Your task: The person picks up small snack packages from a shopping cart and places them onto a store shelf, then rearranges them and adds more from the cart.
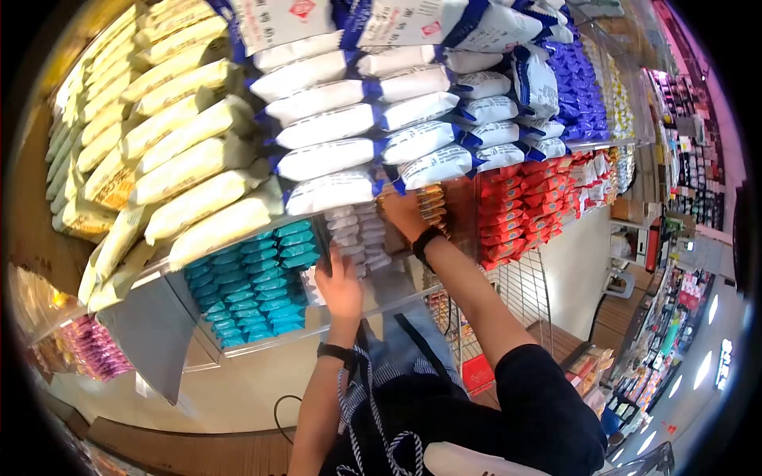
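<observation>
My left hand is at the front of the lower bin, beside stacked pale packets, with its fingers pointing up the bin; what they hold, if anything, is unclear. My right hand reaches in under the upper row of white and blue packets, next to gold-brown packets. Its fingertips are hidden by the packets above. Teal packets fill the compartment left of my left hand. Red packets stand right of my right forearm.
Cream packets lie stacked at the upper left, some leaning over the shelf edge. Purple packets are at the upper right. A grey panel hangs at the lower left. A wire rack stands below the red packets. Store shelves line the right.
</observation>
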`<action>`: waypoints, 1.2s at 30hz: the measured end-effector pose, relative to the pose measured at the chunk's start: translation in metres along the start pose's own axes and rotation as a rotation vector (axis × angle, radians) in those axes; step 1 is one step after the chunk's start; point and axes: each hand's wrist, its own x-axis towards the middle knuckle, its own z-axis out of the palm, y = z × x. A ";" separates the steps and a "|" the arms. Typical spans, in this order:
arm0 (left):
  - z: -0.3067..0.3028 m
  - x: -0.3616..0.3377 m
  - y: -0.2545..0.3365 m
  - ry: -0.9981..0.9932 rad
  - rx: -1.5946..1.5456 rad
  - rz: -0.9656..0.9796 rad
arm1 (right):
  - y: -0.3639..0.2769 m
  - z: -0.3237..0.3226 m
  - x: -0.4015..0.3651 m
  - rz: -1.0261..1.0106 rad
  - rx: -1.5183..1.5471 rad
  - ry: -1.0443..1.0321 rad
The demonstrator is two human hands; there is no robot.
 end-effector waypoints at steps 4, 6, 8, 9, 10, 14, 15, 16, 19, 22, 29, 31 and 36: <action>-0.001 0.000 0.005 -0.014 0.060 -0.031 | 0.004 -0.005 -0.006 -0.151 -0.507 -0.128; -0.004 0.002 0.007 -0.023 0.060 -0.031 | -0.007 -0.008 -0.007 -0.096 -0.442 -0.143; -0.005 0.003 0.011 -0.041 0.064 -0.049 | -0.021 -0.016 -0.007 -0.048 -0.463 -0.171; -0.003 0.003 0.011 -0.036 0.082 -0.062 | -0.019 -0.005 -0.009 -0.014 -0.423 -0.047; -0.001 0.002 0.010 -0.037 0.100 -0.070 | -0.017 0.006 -0.010 0.016 -0.375 0.080; 0.004 0.003 0.007 0.019 0.251 0.049 | -0.030 0.017 0.006 0.286 1.415 0.648; 0.005 0.002 0.007 0.010 0.272 0.049 | -0.029 0.009 0.007 0.437 1.488 0.609; 0.001 0.005 0.014 0.004 0.273 0.040 | -0.035 -0.026 0.004 0.645 1.485 0.502; 0.001 0.003 0.016 -0.048 0.383 0.026 | -0.023 -0.011 0.007 0.662 1.671 0.391; 0.003 0.001 0.032 -0.046 0.422 -0.034 | -0.023 -0.017 0.002 0.555 1.544 0.427; 0.006 0.001 0.035 -0.070 0.465 -0.086 | -0.044 0.019 0.026 0.832 1.570 0.559; 0.007 -0.001 0.034 -0.012 0.537 -0.007 | -0.059 0.003 0.013 0.829 1.134 0.408; 0.006 0.002 0.043 -0.052 0.480 -0.031 | -0.053 -0.012 0.014 0.376 -0.264 -0.004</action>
